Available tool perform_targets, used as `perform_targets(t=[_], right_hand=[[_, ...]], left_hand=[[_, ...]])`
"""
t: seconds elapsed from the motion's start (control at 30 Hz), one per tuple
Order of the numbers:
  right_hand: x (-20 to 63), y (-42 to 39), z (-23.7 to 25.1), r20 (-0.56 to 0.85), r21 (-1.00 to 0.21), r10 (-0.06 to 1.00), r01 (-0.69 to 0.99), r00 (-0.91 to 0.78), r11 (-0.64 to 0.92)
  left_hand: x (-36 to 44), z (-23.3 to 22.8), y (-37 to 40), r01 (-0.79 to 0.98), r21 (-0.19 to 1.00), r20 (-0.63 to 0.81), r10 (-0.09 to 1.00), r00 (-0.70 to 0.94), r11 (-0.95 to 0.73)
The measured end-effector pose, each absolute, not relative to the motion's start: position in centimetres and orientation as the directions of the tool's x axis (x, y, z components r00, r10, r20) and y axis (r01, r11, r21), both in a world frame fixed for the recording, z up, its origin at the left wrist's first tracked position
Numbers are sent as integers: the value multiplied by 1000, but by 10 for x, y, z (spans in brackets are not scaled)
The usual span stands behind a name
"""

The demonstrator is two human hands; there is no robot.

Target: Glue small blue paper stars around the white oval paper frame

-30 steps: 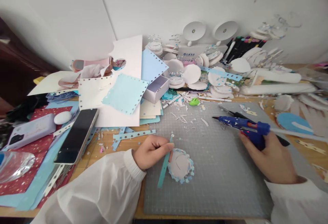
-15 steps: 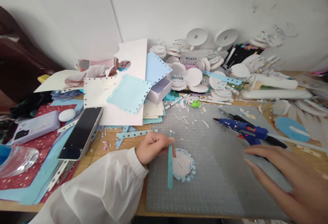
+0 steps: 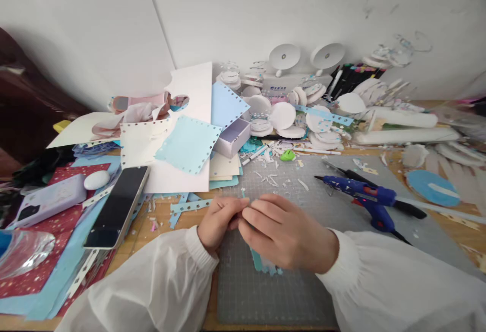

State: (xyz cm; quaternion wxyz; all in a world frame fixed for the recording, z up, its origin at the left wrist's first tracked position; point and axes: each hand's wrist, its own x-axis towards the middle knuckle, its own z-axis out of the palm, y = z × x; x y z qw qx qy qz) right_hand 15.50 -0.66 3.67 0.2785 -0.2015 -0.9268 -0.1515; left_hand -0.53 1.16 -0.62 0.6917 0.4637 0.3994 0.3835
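My left hand (image 3: 221, 220) is pinched on a flat teal stick (image 3: 255, 260) with a rounded lower end, most of which is now covered. My right hand (image 3: 283, 231) meets it from the right, fingers closed and bunched at the left fingertips; what is between them is hidden. Underneath lies a round white paper disc edged with a pale-blue cut-out trim (image 3: 274, 270), with only its lower rim showing below the right hand. Both hands are over the grey cutting mat (image 3: 273, 301). To the right, a blue hot glue gun (image 3: 357, 190) lies on its side on the mat.
A black phone (image 3: 117, 205) and a lilac-cased phone (image 3: 53, 200) lie at left. Punched paper sheets (image 3: 188, 144) and a small lilac box (image 3: 233, 138) stand behind. White discs (image 3: 283, 115), paper scraps and a green item (image 3: 287, 155) crowd the back.
My right hand has come in leftward from the right side, beside the glue gun, to meet my left hand. It now covers most of the disc. The left hand keeps its pinch.
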Motion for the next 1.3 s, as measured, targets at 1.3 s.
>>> perform_targets(t=[1.3], right_hand=[[216,-14,-14,-13,-984,978,-173,-209,-50]], left_hand=[[-1,-1,7,174,948,71,710,701,-267]])
